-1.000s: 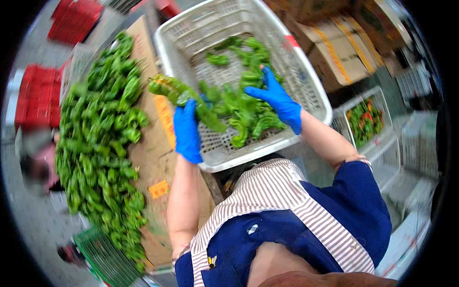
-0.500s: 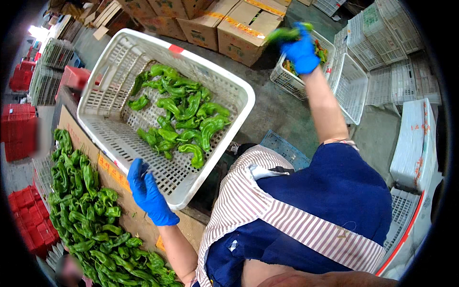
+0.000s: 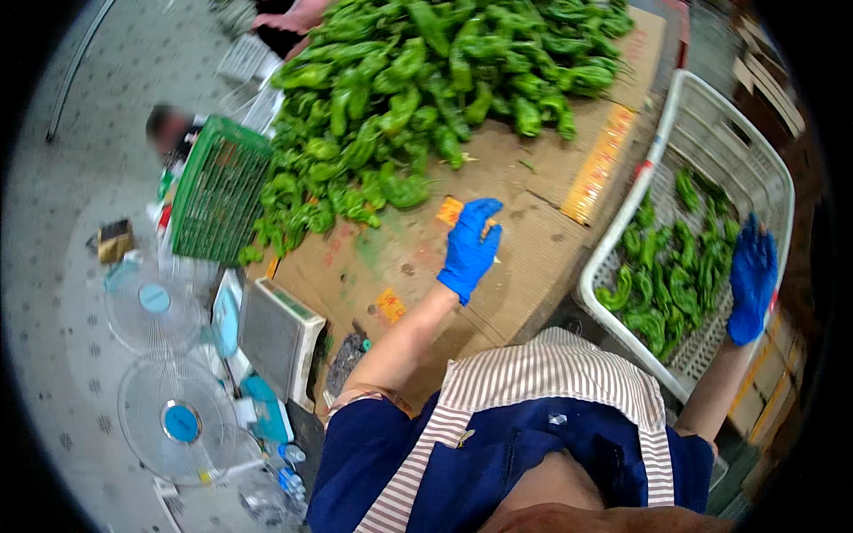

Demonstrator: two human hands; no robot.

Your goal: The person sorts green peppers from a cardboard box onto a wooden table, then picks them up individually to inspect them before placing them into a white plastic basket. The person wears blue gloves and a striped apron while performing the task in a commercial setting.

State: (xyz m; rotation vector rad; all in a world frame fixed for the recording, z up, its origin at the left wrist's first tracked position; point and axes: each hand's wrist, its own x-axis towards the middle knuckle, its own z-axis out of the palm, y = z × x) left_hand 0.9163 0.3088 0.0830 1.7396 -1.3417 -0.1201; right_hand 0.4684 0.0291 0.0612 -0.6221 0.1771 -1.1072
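A large heap of green peppers (image 3: 400,98) lies across the cardboard-covered table (image 3: 498,302). My left hand (image 3: 471,251), in a blue glove, hovers over bare cardboard just below the heap, fingers slightly bent and apart, holding nothing. On the right, a white plastic crate (image 3: 613,258) has a loose layer of green peppers (image 3: 675,266) on its slotted floor. My right hand (image 3: 753,282), also gloved in blue, is at the crate's right side by the rim. Its fingers are stretched out with nothing visible in them; whether it touches the rim I cannot tell.
A green plastic basket (image 3: 218,191) stands at the table's left edge beside the heap. Below it are a scale (image 3: 275,342) and two round fans (image 3: 178,422). Another person (image 3: 169,129) shows beyond the basket. Cardboard boxes (image 3: 764,382) stand beyond the crate on the right.
My view has swung left toward the table. My right hand, earlier out over another crate with green peppers in it, is back by the white crate without them. My left hand has left the crate's rim.
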